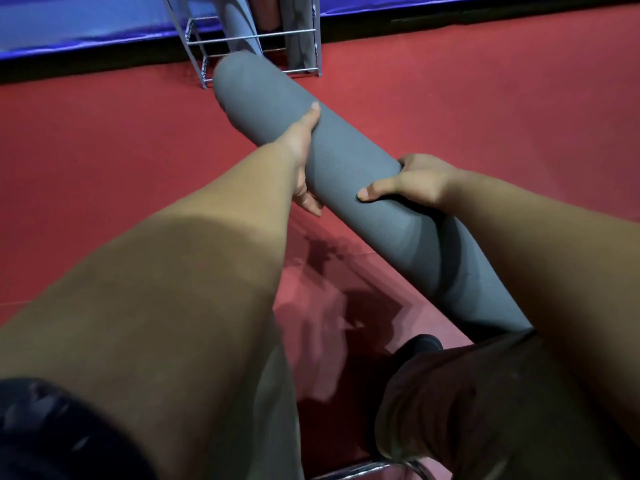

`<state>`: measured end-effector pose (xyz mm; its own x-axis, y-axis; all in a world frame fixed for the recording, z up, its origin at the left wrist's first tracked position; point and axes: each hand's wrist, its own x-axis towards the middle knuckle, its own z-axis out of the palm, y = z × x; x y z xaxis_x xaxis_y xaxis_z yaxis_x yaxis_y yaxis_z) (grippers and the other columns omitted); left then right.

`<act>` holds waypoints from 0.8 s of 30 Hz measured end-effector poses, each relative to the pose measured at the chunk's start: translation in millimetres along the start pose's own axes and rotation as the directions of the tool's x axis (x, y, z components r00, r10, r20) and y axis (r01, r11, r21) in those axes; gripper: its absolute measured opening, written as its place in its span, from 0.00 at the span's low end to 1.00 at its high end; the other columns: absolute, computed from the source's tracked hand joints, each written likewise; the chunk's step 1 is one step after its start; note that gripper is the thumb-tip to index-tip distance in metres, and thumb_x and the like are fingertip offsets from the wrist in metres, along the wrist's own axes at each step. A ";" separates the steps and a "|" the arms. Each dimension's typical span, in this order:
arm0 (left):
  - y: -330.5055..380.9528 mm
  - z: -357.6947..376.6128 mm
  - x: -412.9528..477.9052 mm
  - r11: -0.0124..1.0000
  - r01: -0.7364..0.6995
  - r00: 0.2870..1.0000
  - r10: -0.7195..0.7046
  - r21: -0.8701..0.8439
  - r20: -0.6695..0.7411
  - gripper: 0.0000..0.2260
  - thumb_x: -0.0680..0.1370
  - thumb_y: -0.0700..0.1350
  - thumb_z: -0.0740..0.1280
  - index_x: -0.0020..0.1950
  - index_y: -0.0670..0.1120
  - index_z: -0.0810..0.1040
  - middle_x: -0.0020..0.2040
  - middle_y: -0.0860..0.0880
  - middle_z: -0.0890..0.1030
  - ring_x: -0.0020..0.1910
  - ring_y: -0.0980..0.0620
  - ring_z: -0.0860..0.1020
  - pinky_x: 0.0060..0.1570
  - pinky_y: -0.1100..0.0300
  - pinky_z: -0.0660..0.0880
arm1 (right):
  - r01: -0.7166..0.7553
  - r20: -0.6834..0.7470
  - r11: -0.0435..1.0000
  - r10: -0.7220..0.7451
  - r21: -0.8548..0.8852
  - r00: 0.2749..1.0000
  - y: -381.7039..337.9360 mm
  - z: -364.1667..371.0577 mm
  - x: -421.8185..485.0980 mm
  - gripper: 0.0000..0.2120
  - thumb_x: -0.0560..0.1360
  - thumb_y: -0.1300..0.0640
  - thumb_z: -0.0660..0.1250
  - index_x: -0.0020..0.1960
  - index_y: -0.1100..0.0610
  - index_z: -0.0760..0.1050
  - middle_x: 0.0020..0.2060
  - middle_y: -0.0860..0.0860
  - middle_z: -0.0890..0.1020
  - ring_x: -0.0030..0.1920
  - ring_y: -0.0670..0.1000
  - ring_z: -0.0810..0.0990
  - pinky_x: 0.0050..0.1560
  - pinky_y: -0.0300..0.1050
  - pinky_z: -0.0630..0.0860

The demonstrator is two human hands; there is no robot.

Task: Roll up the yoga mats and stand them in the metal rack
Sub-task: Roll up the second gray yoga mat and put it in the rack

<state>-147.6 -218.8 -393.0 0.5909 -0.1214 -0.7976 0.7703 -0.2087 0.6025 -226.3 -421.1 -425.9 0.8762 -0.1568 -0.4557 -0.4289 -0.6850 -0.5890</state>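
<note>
Grey mat (pixel 346 161) in both hands (pixel 301 157) (pixel 415 181)

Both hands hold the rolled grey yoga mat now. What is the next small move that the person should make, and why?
Probably raise the far end, tilting the rolled grey yoga mat upright toward the silver wire metal rack. The left hand and the right hand both grip it; it lies slanted, far end near the rack, where another grey roll already leans.
</note>
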 end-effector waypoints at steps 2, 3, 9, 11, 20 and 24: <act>4.6 -1.8 -5.8 0.993 -0.073 0.997 0.075 -0.095 0.015 0.39 0.73 0.77 0.68 0.65 0.44 0.74 0.57 0.39 0.84 0.58 0.34 0.82 0.62 0.29 0.74 | 0.006 -0.016 0.998 -0.005 0.067 1.000 -1.8 0.2 4.0 0.44 0.52 0.25 0.81 0.58 0.51 0.84 0.48 0.48 0.88 0.47 0.52 0.88 0.56 0.52 0.85; 6.1 -2.7 -8.5 0.985 -0.106 0.993 0.112 -0.133 0.032 0.34 0.74 0.75 0.69 0.60 0.45 0.77 0.52 0.42 0.87 0.53 0.39 0.85 0.56 0.37 0.78 | 0.012 -0.018 0.994 -0.010 0.107 1.000 -2.9 -0.1 6.3 0.46 0.51 0.25 0.82 0.60 0.51 0.84 0.49 0.47 0.89 0.47 0.51 0.88 0.57 0.53 0.85; 12.7 -5.8 -13.6 0.945 -0.272 0.959 0.282 -0.181 0.035 0.23 0.76 0.66 0.73 0.58 0.49 0.81 0.44 0.47 0.89 0.38 0.46 0.89 0.47 0.46 0.82 | 0.073 0.044 0.967 -0.087 0.246 0.995 -9.9 -2.2 8.8 0.43 0.53 0.32 0.85 0.62 0.52 0.84 0.50 0.47 0.90 0.49 0.51 0.90 0.60 0.56 0.84; 14.6 -7.5 -12.4 0.925 -0.314 0.946 0.324 -0.216 0.015 0.30 0.71 0.65 0.79 0.65 0.48 0.81 0.49 0.46 0.90 0.43 0.42 0.89 0.43 0.40 0.84 | 0.073 0.071 0.960 -0.095 0.269 0.993 -13.6 0.8 9.7 0.45 0.51 0.31 0.86 0.62 0.53 0.84 0.51 0.48 0.90 0.51 0.53 0.90 0.62 0.59 0.84; 12.6 -22.6 -14.5 0.873 -0.447 0.893 0.447 -0.196 -0.044 0.28 0.70 0.58 0.82 0.65 0.45 0.84 0.52 0.44 0.89 0.48 0.41 0.89 0.44 0.40 0.84 | 0.238 -0.086 0.866 -0.224 0.439 0.971 -67.1 -0.1 -0.4 0.18 0.83 0.36 0.64 0.51 0.48 0.84 0.42 0.42 0.88 0.39 0.40 0.86 0.42 0.40 0.76; 5.7 -25.3 -16.5 0.861 -0.470 0.883 0.458 -0.193 -0.103 0.31 0.68 0.56 0.84 0.66 0.43 0.81 0.51 0.44 0.89 0.45 0.44 0.89 0.37 0.45 0.84 | 0.193 -0.095 0.863 -0.168 0.466 0.981 -72.5 9.0 2.0 0.20 0.85 0.36 0.60 0.61 0.48 0.82 0.57 0.47 0.85 0.51 0.47 0.85 0.54 0.45 0.77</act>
<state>-146.9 -193.5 -375.6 0.8994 -0.1028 -0.4249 0.4323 0.0650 0.8994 -195.4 -365.4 -390.1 0.9526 -0.1066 -0.2848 -0.3038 -0.2897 -0.9076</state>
